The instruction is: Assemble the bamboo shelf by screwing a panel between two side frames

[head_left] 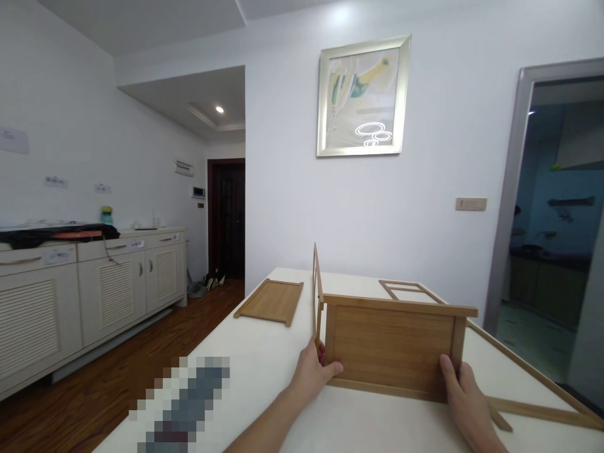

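at the near side of the white table (226,352), straight ahead of the person, the wooden panel (391,352) stands on its edge between the two hands, its long axis running left to right and its broad face turned towards the person. the left hand (311,371) clasps its lower left corner, thumb on the face and fingers behind; the right hand (465,393) clasps its lower right end, thumb likewise in front. so the hands are well apart, both closed on the one piece.

the relation that counts seems to be at the left end: a slender frame (317,283) rises there, seen almost edge-on, its plane crossing the panel's and its top reaching higher. the left hand is clearly the nearer to it; whether frame and panel are joined, or merely touching, i cannot tell. a flat board (271,302) lies further left, beyond the left hand.
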Available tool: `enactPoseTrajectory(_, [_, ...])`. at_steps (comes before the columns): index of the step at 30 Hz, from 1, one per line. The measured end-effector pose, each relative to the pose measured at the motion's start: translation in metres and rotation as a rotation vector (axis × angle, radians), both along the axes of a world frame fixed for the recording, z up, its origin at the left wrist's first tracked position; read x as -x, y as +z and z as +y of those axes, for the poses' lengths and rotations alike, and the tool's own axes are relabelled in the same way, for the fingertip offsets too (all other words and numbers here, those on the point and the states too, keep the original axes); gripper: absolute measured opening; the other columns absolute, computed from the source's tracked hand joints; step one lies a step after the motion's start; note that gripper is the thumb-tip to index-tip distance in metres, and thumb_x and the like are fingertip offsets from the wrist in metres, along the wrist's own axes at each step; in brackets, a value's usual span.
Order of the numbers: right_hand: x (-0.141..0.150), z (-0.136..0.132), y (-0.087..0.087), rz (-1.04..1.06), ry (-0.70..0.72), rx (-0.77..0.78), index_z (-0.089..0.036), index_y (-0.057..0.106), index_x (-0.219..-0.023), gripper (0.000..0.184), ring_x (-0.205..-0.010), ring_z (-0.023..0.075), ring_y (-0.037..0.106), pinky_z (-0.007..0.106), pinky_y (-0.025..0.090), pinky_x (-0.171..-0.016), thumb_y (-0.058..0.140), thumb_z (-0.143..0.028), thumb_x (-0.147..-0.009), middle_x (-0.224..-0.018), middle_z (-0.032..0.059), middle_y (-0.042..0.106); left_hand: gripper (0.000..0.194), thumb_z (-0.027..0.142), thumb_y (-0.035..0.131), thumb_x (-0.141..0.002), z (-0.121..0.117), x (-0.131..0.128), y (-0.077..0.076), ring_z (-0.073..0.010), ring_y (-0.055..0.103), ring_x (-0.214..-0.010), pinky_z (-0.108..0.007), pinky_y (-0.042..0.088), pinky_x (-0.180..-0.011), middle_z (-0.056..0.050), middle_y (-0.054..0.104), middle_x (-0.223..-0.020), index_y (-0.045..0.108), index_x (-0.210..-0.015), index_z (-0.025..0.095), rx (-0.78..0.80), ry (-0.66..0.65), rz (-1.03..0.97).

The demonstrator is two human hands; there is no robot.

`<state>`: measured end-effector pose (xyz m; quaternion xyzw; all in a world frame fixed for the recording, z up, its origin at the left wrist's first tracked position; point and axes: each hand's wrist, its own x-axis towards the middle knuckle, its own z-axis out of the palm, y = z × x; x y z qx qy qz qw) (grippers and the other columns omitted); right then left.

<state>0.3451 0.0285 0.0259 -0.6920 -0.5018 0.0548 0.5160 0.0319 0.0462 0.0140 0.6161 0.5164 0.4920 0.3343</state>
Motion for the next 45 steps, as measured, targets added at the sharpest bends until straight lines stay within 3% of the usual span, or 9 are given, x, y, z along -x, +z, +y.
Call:
enactPoseTrajectory(25, [0.001,-0.002,-0.001,0.019,0.011,-0.079,-0.029,0.025,-0.071,0.043,-0.058,0.0220,0.047,0.036,0.036,-0.061,0.034,-0.069,-0.083,-0.056,-0.0054,0.041,0.040,0.024,0.075,-0.065,-0.003,0.000,0.003,-0.0224,0.062,-0.088,-0.031,0.047,-0.078,-0.008,0.067,-0.095,0.053,-0.098,0.017,-0.010,-0.016,-0.006])
enactPoseTrajectory(37, [0.005,-0.006,0.000,0.059,0.034,-0.149,-0.028,0.037,-0.078,0.035,-0.070,0.0249,0.055,0.039,0.042,-0.064,0.036,-0.062,-0.087,-0.070,-0.0004,0.056,0.041,0.040,0.070,-0.070,0.001,0.004,-0.007,-0.0246,0.064,-0.089,-0.033,0.049,-0.077,-0.008,0.068,-0.095,0.053,-0.099,0.017,-0.042,-0.030,0.076])
enactPoseTrajectory(45, [0.005,-0.009,0.000,0.058,0.050,-0.153,-0.028,0.036,-0.078,0.034,-0.071,0.0250,0.056,0.039,0.042,-0.065,0.037,-0.061,-0.088,-0.071,0.0004,0.057,0.054,0.048,0.071,-0.070,-0.001,0.006,-0.006,-0.0275,0.064,-0.096,-0.037,0.051,-0.083,-0.012,0.069,-0.104,0.054,-0.109,0.015,-0.032,-0.088,0.046])
